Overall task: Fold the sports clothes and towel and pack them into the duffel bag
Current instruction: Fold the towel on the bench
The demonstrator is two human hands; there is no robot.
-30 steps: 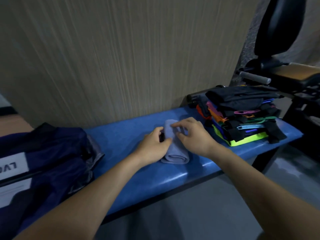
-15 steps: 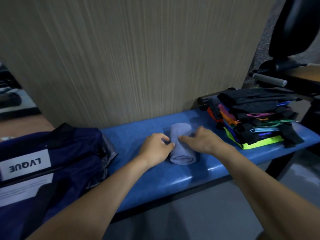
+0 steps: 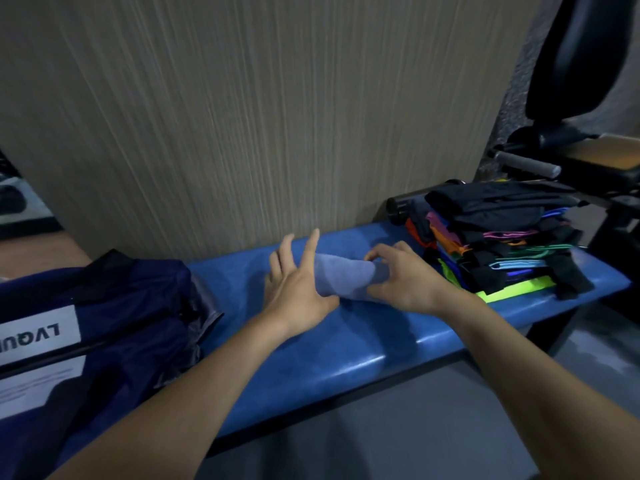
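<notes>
1. We see a blue padded bench running along a wood-grain wall; every place below is given from this bench.
2. On the middle of the bench, the rolled grey-blue towel now lies crosswise. Half a second ago it pointed away from us, so it has been turned.
3. Our left hand has opened: its fingers are straight and spread, the palm pressed to the towel's left end, where before they were curled beside it.
4. Our right hand curls round the towel's right end, thumb beneath and fingertips on top, pinching the roll.
5. We judge that the towel is finished and being gathered up for packing (the roll looks tight enough to travel).
6. At the bench's left end sits the navy duffel bag, cut off by the picture's edge; we cannot tell whether its opening is unzipped.
7. At the bench's right end rests a stack of folded sports clothes, mostly black with bright trims. Individual garments cannot be made out.
8. Beyond the right end, dark gym equipment is partly cut off.
</notes>
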